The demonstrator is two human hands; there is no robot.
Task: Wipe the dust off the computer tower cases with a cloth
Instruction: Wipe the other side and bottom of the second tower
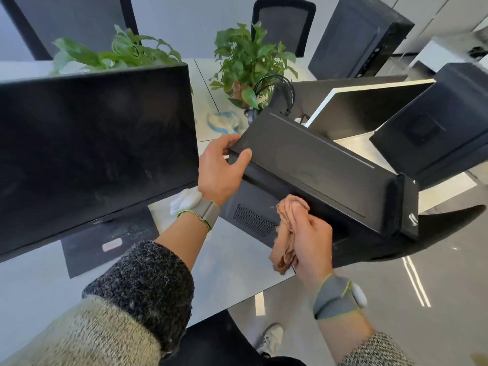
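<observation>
The right hand bunches a tan cloth in curled fingers, pressing it against the black tower case standing at the desk edge. The left hand clamps the case's top corner, likely to steady it. A monitor stands just left.

Tilted black tower case, crumpled tan cloth

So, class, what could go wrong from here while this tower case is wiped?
1. Only the left hand steadies the tilted computer tower case at the edge of the desk; it might slip and fall.
2. The right hand rubs the cloth beside the vent grille, so dust could be pushed inside.
</observation>
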